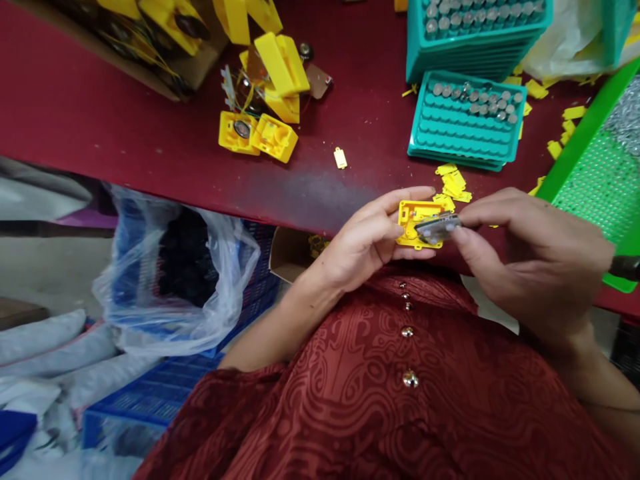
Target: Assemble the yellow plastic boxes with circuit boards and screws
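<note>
My left hand (363, 237) grips a small yellow plastic case (407, 217), its hollow side turned up, near the table's front edge. Between the thumb and fingers of my right hand (535, 257) is a small circuit board (437, 228), tilted over the case's opening. The board overlaps the case's right part and hides some of its inside. Just beyond the case lies a little pile of flat yellow plastic pieces (453, 181). One more flat yellow piece (341, 158) lies alone on the red table (165, 140).
A teal tray (440, 137) holds rows of small metal cylinders, before a stack of teal trays (417, 57). At right is a green perforated basket (580, 193) with metal parts. Opened yellow cases (283, 63) and a cardboard box (200, 73) sit at left. Below stands a plastic-lined blue crate (255, 267).
</note>
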Available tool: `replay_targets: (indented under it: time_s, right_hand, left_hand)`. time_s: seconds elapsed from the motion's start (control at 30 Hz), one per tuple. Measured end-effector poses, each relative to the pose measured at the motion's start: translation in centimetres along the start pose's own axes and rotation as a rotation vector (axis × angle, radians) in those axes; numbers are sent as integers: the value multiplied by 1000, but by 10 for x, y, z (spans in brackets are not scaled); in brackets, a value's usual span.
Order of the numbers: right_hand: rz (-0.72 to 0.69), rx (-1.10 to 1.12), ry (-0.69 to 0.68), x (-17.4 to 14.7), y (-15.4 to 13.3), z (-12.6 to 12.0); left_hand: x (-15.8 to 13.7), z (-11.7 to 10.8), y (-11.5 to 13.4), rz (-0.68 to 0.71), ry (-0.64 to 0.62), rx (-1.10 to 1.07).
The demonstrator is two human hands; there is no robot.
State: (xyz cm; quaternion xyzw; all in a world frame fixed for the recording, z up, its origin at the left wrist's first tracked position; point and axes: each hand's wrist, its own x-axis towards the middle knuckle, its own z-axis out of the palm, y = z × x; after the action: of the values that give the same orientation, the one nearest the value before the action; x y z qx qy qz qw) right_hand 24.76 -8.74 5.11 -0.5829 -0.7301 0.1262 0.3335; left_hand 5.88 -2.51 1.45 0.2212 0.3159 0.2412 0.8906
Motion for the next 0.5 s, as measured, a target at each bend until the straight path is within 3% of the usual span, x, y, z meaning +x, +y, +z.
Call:
replay_targets:
  time_s: [0.2,0.5]
  right_hand:
    - [24,86,46,3,3,0]
    - [-110,-34,-108,8,8,-10]
  left_hand:
    - [-3,1,-1,27,17,96]
    - [2,6,-7,63,77,210]
